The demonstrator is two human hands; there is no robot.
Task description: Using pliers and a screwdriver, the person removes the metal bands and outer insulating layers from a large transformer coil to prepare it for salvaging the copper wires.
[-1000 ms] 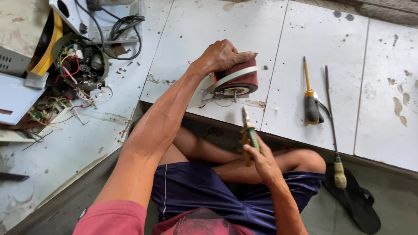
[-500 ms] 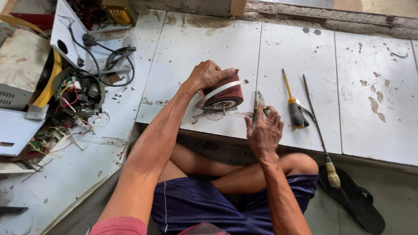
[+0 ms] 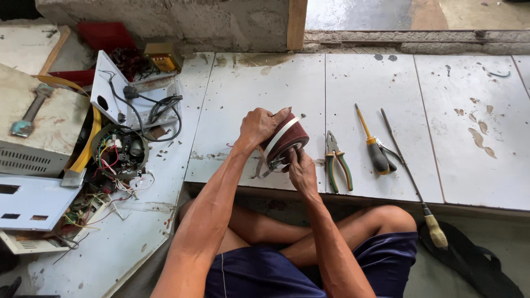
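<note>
We sit cross-legged at the near edge of a raised white tiled floor (image 3: 265,88), and both our hands are on a round wound coil (image 3: 287,140) with a dark red winding and a pale band around it, tilted up on its edge near the middle of the tiles. Our left hand (image 3: 259,126) is curled over the top and far side of the coil, fingers closed around it; our right hand (image 3: 301,171) comes up from below with its fingers closed against the coil's near lower face, where the metal fittings show, though we cannot tell exactly what the fingertips pinch. Just right of the coil lie pliers with green and orange handles (image 3: 337,161), handles pointing near. Further right lies a screwdriver with a yellow and black handle (image 3: 372,146), and beside it a long thin rod with a pale handle (image 3: 411,182) that reaches off the tile edge over a dark sandal (image 3: 475,262). To the left, an opened grey metal case (image 3: 33,138) spills coloured wires (image 3: 118,157), with a white panel (image 3: 113,85) and black cable (image 3: 163,110) leaning behind it. A wrench (image 3: 30,116) rests on top of the case. At the far left, against the concrete wall, sit a small yellow box-shaped part (image 3: 163,58) and a red tray (image 3: 105,36).
</note>
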